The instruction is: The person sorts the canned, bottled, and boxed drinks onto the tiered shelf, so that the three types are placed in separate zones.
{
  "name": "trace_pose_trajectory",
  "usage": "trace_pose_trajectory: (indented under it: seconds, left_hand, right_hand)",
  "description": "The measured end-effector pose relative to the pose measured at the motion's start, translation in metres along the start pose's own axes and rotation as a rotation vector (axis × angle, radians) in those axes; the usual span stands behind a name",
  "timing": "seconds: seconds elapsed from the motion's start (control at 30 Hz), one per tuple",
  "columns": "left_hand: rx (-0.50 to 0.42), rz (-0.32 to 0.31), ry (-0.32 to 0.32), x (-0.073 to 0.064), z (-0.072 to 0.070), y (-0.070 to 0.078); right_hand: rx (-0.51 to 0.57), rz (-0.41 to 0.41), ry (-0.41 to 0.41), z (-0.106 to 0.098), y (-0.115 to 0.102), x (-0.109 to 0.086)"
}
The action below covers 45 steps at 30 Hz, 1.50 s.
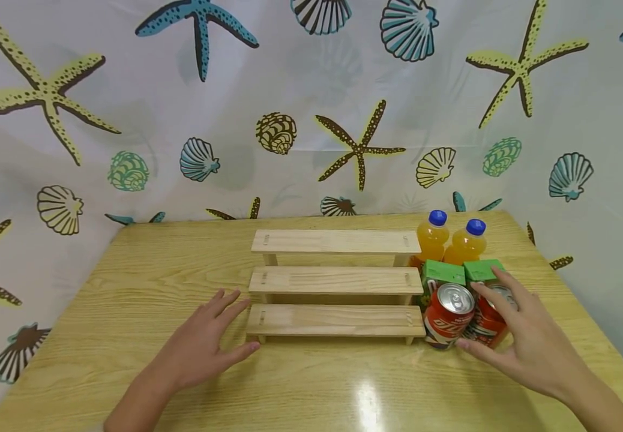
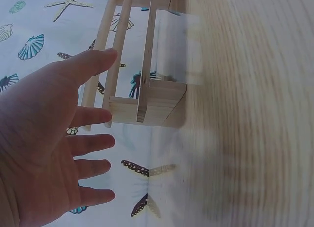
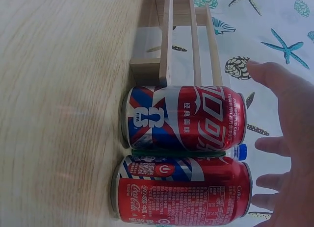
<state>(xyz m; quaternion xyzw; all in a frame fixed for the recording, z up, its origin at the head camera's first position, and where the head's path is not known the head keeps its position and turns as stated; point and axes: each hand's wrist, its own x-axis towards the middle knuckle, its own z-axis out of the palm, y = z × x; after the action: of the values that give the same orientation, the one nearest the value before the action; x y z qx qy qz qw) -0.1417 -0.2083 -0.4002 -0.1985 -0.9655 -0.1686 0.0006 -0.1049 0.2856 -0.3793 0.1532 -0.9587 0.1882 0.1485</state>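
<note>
A three-step wooden rack [image 1: 335, 280] stands in the middle of the table. My left hand [image 1: 203, 345] hovers beside its left end, fingers spread, holding nothing; the left wrist view shows the same hand [image 2: 44, 138] with the rack [image 2: 147, 102] beyond the thumb. Two red cola cans [image 1: 446, 321] [image 3: 186, 190] stand upright, side by side, at the rack's right end. Over the right-hand can spreads my right hand [image 1: 538, 345], its fingers partly covering it; whether they touch it I cannot tell. In the right wrist view, the hand [image 3: 297, 153] is beside the can tops.
Behind the cans stand two green cartons [image 1: 443, 271], partly hidden. Further back are two orange drink bottles [image 1: 465, 246] with blue caps, close to the rack. A white cloth [image 1: 225, 198] printed with starfish and shells hangs behind the wooden table [image 1: 311, 390].
</note>
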Motion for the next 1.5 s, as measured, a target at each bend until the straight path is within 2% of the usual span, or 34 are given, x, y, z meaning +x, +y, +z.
trace_pose_trajectory:
  seconds: [0.37,0.67,0.83,1.0,1.23,1.37,1.5]
  left_hand:
    - [-0.109,-0.026,0.005,0.001,0.008,-0.002]
    - [-0.201,-0.036,-0.004,0.002,0.016,0.002]
    - [-0.231,-0.031,0.017,0.005,0.021,0.003]
    - [-0.270,-0.023,0.045,0.007,0.025,0.002]
    - [-0.356,-0.074,0.096,0.004,0.032,-0.003]
    - [-0.408,-0.093,0.098,0.004,0.036,-0.004]
    - [-0.455,-0.080,0.098,0.007,0.040,-0.004]
  right_hand:
    - [0.019,0.064,0.050,0.006,0.001,-0.005]
    - [0.077,0.153,0.026,0.007,0.003,-0.008]
    - [0.095,0.183,0.020,0.005,0.007,-0.011]
    - [0.169,0.198,0.023,0.006,0.013,-0.015]
    - [0.274,0.221,0.043,0.010,0.015,-0.015]
    - [0.306,0.233,0.061,0.012,0.016,-0.016]
    - [0.346,0.247,0.073,0.015,0.018,-0.020]
